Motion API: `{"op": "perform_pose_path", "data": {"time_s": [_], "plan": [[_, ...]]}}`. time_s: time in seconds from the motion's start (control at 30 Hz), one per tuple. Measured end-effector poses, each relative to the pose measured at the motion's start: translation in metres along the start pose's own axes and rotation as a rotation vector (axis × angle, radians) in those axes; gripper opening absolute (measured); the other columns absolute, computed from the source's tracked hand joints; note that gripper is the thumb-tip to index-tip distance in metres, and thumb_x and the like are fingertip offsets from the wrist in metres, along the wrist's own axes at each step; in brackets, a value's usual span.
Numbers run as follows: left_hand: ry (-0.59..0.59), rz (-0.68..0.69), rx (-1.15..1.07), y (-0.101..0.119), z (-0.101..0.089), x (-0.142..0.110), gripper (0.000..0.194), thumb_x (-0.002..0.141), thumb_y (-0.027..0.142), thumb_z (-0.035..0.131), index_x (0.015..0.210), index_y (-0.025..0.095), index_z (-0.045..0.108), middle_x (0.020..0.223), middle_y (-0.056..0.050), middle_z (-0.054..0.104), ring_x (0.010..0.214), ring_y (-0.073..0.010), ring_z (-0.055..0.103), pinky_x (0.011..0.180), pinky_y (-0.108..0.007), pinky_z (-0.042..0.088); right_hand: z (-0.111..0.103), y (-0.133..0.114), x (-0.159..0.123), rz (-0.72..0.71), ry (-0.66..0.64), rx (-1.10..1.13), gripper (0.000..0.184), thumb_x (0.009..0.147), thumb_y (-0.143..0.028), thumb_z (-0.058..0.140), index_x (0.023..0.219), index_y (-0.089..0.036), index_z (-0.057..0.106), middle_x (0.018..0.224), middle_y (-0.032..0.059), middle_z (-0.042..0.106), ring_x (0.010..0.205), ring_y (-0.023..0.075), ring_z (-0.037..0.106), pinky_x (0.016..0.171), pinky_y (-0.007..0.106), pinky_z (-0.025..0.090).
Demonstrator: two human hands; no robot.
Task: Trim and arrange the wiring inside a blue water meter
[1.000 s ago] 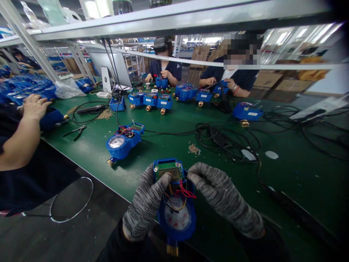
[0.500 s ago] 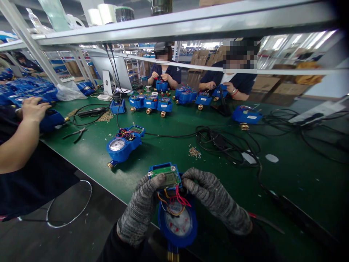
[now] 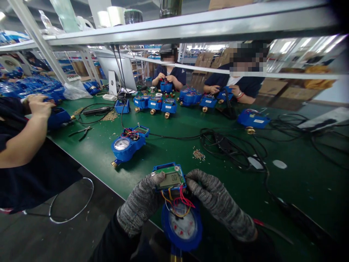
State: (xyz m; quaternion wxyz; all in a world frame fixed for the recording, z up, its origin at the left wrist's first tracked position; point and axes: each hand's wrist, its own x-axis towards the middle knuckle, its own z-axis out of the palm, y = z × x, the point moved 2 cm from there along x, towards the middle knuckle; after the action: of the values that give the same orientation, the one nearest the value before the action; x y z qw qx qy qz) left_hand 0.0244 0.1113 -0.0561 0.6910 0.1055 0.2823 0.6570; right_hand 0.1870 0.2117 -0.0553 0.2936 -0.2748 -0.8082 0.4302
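My left hand [image 3: 143,198], in a grey knit glove, grips the display housing of a blue water meter [image 3: 165,227], thumb on the front. A green circuit board [image 3: 172,169] and an LCD [image 3: 171,179] with digits show in the housing. Red, yellow and white wires [image 3: 183,198] run from it over the round dial [image 3: 183,223]. At the housing's right edge, the gloved fingers of my right hand [image 3: 215,198] are pinched together; what they hold is hidden. The meter's brass fitting [image 3: 176,257] points toward me.
Another opened meter [image 3: 127,145] lies ahead to the left, near pliers [image 3: 80,133]. Small screws [image 3: 198,154] and coiled black cable [image 3: 226,143] lie to the right, a red-handled tool [image 3: 272,230] beside my right arm. A co-worker's arm [image 3: 29,131] is at left; two people sit opposite.
The camera view has shifted slightly, so the scene sits a little further right. The digits on the LCD read more clearly now. Both hands keep nearly the same hold.
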Motion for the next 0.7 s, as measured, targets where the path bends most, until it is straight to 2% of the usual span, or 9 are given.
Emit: {"op": "perform_pose_path", "data": {"time_s": [0.1,0.2,0.27,0.37,0.43,0.5,0.6,0.7], "plan": [[0.022,-0.004,0.028,0.007,-0.012,-0.002,0.013,0.080,0.022,0.072,0.091,0.018,0.075,0.090,-0.003,0.078,0.089,-0.0174,0.074,0.087,-0.025,0.056,0.000,0.002,0.000,0.014,0.009,-0.008,0.021,0.094,-0.039,0.055,0.095,-0.023,0.069,0.096,0.0023,0.065,0.087,0.0228,0.062,0.080,0.037,0.051],[-0.095,-0.028,0.200,0.026,-0.011,-0.008,0.027,0.085,0.027,0.066,0.108,0.014,0.073,0.104,-0.010,0.077,0.100,-0.0238,0.072,0.090,-0.032,0.057,0.002,0.008,-0.001,0.017,0.032,-0.029,0.022,0.094,-0.039,0.056,0.097,-0.022,0.069,0.098,0.0034,0.065,0.089,0.0239,0.062,0.080,0.038,0.051],[-0.159,0.019,0.357,0.040,-0.008,-0.014,0.029,0.087,0.023,0.066,0.114,0.018,0.072,0.112,-0.008,0.075,0.105,-0.0218,0.071,0.094,-0.031,0.055,0.004,0.011,-0.003,0.009,0.012,-0.036,0.021,0.096,-0.038,0.054,0.096,-0.023,0.068,0.098,0.0026,0.065,0.089,0.0229,0.062,0.081,0.038,0.051],[-0.101,0.113,0.497,0.050,-0.005,-0.020,0.027,0.087,0.019,0.069,0.113,0.025,0.073,0.115,-0.002,0.075,0.108,-0.0164,0.069,0.097,-0.025,0.052,0.006,0.013,-0.003,-0.052,0.031,-0.069,0.018,0.097,-0.035,0.054,0.096,-0.024,0.068,0.097,0.0012,0.065,0.090,0.0220,0.062,0.081,0.037,0.050],[-0.056,0.117,0.505,0.043,-0.003,-0.019,0.028,0.088,0.023,0.068,0.116,0.023,0.071,0.118,-0.004,0.074,0.109,-0.0176,0.068,0.098,-0.027,0.052,0.006,0.011,-0.003,-0.115,0.068,-0.101,0.016,0.097,-0.032,0.053,0.098,-0.024,0.067,0.099,0.0006,0.065,0.090,0.0213,0.061,0.081,0.036,0.050],[-0.071,0.078,0.437,0.030,0.002,-0.013,0.030,0.089,0.024,0.066,0.118,0.018,0.070,0.119,-0.009,0.073,0.109,-0.0210,0.068,0.098,-0.031,0.052,0.006,0.007,-0.003,-0.155,0.093,-0.109,0.015,0.097,-0.029,0.052,0.099,-0.025,0.067,0.100,0.0001,0.065,0.090,0.0205,0.061,0.081,0.035,0.049],[-0.082,0.039,0.276,0.011,0.007,-0.004,0.029,0.087,0.024,0.065,0.112,0.011,0.072,0.109,-0.013,0.075,0.101,-0.0237,0.071,0.097,-0.036,0.052,0.004,0.002,-0.004,-0.147,0.089,-0.089,0.015,0.097,-0.028,0.052,0.099,-0.024,0.066,0.098,-0.0004,0.065,0.090,0.0198,0.061,0.083,0.035,0.049],[0.073,0.016,0.187,0.003,-0.002,0.000,0.024,0.082,0.029,0.071,0.099,0.012,0.076,0.095,-0.010,0.078,0.090,-0.0228,0.073,0.094,-0.035,0.055,0.003,-0.001,-0.004,-0.116,0.047,-0.068,0.015,0.098,-0.030,0.051,0.096,-0.023,0.065,0.095,0.0002,0.064,0.089,0.0201,0.061,0.078,0.033,0.049]]}}
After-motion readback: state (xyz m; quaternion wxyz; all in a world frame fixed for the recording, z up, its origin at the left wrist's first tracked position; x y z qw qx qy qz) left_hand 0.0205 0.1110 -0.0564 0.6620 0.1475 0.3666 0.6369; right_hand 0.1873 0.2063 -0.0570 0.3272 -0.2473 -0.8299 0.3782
